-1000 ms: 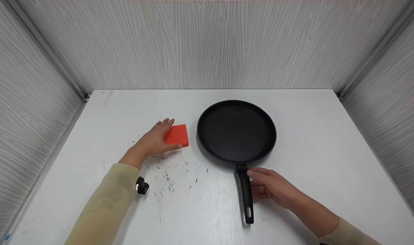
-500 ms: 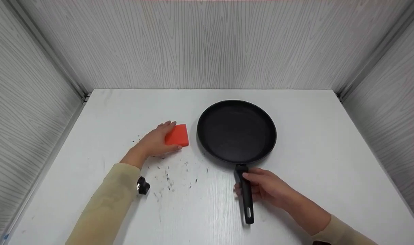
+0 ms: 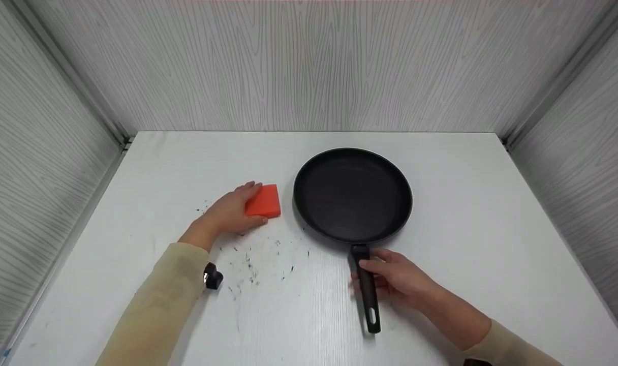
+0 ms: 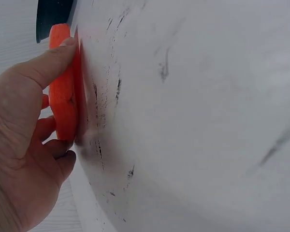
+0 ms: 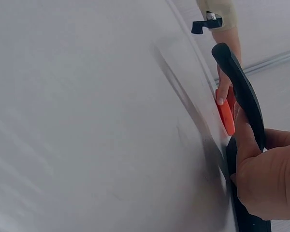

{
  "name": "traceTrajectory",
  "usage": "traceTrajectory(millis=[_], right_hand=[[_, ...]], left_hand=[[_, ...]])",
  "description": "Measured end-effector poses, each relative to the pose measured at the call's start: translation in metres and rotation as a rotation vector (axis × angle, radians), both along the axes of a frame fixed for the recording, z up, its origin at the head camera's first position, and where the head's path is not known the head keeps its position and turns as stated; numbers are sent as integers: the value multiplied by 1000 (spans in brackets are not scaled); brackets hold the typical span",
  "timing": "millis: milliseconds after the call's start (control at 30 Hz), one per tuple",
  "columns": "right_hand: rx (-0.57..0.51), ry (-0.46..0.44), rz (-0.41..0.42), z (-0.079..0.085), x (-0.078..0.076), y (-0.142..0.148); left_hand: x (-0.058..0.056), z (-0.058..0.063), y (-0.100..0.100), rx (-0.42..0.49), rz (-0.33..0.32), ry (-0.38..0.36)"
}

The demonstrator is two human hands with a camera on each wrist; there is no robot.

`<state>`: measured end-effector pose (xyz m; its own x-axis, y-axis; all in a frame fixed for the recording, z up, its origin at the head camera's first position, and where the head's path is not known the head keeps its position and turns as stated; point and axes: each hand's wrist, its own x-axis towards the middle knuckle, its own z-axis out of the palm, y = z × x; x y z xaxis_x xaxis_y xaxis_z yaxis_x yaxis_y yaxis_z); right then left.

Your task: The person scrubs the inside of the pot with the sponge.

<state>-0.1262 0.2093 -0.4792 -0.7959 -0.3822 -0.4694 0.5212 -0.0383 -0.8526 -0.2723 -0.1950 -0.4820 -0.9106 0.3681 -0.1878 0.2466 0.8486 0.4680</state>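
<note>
An orange-red sponge [image 3: 263, 201] lies flat on the white table left of the pan. My left hand [image 3: 230, 211] grips it from the left, thumb along its near edge and fingers at its far side; the left wrist view shows the thumb and curled fingertips around the sponge [image 4: 64, 92]. A black frying pan [image 3: 352, 195] rests on the table with its handle pointing toward me. Near the pan end, my right hand [image 3: 400, 279] holds the handle [image 3: 372, 310], thumb on top and fingers reaching underneath. In the right wrist view the handle [image 5: 241, 87] rises past the thumb.
Dark smudges and specks [image 3: 250, 269] are scattered over the table [image 3: 299, 315] in front of the sponge. Grey wood-grained panels [image 3: 309, 66] wall the table at the back and both sides.
My right hand has moved left onto the pan handle, its fingers passing under it and the thumb settling on top. The left hand shifted slightly on the sponge; sponge and pan stayed in place.
</note>
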Motion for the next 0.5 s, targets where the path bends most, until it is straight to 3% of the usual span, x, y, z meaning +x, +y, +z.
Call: traceTrajectory(millis=[500], right_hand=[[33,11,-33,-3,2,-10]], left_hand=[[3,3,0,9,27,-4]])
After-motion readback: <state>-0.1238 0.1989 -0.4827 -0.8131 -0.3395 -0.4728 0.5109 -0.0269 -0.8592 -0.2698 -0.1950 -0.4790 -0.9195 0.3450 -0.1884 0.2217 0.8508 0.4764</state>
